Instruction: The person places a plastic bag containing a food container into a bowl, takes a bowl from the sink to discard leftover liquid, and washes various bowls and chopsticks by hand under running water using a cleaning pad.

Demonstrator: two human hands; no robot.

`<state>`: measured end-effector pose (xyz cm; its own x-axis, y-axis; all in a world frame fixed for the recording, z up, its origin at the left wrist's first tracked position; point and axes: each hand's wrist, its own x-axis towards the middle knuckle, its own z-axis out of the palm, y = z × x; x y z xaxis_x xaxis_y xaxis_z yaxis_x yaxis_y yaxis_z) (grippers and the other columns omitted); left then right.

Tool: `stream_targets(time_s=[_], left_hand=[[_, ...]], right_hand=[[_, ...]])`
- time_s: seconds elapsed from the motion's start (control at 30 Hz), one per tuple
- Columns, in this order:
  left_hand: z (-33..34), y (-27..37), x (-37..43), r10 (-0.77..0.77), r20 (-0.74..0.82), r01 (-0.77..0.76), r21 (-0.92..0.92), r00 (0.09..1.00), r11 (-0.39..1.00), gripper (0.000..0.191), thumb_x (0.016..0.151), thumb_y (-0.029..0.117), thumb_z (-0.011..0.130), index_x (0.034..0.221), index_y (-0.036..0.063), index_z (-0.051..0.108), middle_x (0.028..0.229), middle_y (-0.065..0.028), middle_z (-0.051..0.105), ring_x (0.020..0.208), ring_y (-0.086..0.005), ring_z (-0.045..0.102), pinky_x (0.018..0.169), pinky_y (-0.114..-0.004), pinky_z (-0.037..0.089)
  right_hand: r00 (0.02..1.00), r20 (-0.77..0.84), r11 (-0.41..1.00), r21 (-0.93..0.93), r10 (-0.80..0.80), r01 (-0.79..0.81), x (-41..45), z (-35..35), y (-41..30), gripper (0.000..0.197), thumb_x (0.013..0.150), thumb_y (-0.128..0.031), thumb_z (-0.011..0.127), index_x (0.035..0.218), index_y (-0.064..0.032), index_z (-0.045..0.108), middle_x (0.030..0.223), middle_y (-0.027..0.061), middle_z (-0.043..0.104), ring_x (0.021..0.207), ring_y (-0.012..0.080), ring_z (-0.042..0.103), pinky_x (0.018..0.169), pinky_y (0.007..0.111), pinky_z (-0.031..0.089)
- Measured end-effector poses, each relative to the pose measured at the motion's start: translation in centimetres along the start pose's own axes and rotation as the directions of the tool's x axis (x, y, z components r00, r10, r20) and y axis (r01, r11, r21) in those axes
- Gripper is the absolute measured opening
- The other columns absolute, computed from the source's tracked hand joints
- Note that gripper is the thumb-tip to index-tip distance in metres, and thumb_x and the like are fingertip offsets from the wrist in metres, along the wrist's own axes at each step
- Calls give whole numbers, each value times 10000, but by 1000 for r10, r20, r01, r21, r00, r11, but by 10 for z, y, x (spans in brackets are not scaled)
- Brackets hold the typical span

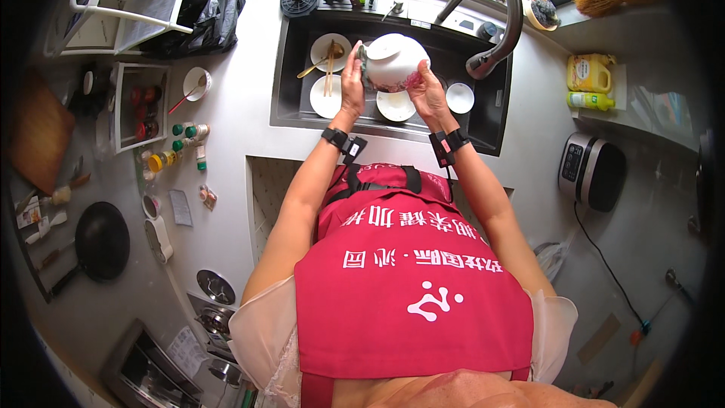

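A large white bowl [396, 59] with a pink floral pattern is held tilted over the black sink [501, 124], its footed underside facing up. My left hand [353, 88] grips its left side, and my right hand [429, 93] supports the lower right. Below, in the sink, lie a white dish [321, 45] with a gold-coloured spoon [312, 69], and a white bowl [322, 103] crossed by wooden chopsticks [328, 82]. Another white bowl [395, 107] is partly hidden under the held one. To the right of my right hand sits a small white bowl [460, 98].
A dark pull-down faucet [512, 17] arches over the sink's right side. On the left counter are a bowl with a red-handled utensil [197, 84] and several seasoning bottles [190, 130]. Yellow detergent jug [589, 72] and a black-and-silver appliance [592, 171] stand at right.
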<state>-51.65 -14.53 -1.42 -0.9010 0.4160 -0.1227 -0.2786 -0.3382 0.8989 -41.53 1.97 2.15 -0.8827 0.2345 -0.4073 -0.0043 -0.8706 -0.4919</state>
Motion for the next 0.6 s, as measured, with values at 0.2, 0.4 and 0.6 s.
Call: stream_targets(time_s=[0.2, 0.4, 0.6], left_hand=[[-22, 10, 51, -402, 254, 401, 57, 880, 914, 406, 1041, 153, 387, 1373, 13, 574, 1373, -102, 602, 1260, -207, 566, 1096, -342, 425], [16, 18, 68, -222, 325, 108, 336, 919, 936, 344, 1048, 110, 434, 1305, 30, 648, 1241, -77, 681, 1147, -155, 619, 1021, -284, 457], [70, -7, 35, 210, 510, -513, 576, 834, 636, 400, 971, 29, 552, 1335, 157, 657, 1341, -148, 643, 1336, -316, 545, 1173, -424, 336]], right_hand=[[998, 26, 931, -363, 50, -37, -8, -5, -3, 352, 969, -297, 701, 1190, -29, 642, 1024, 50, 701, 890, 146, 676, 812, 339, 561], [993, 107, 779, -618, -56, 110, -1, -14, -1, 318, 953, -232, 728, 1148, 13, 676, 955, 32, 711, 799, 76, 644, 707, 244, 528], [975, -112, 777, -625, -191, 80, 17, -52, -11, 204, 974, -187, 691, 1083, -15, 686, 829, -18, 657, 686, 53, 583, 604, 219, 467]])
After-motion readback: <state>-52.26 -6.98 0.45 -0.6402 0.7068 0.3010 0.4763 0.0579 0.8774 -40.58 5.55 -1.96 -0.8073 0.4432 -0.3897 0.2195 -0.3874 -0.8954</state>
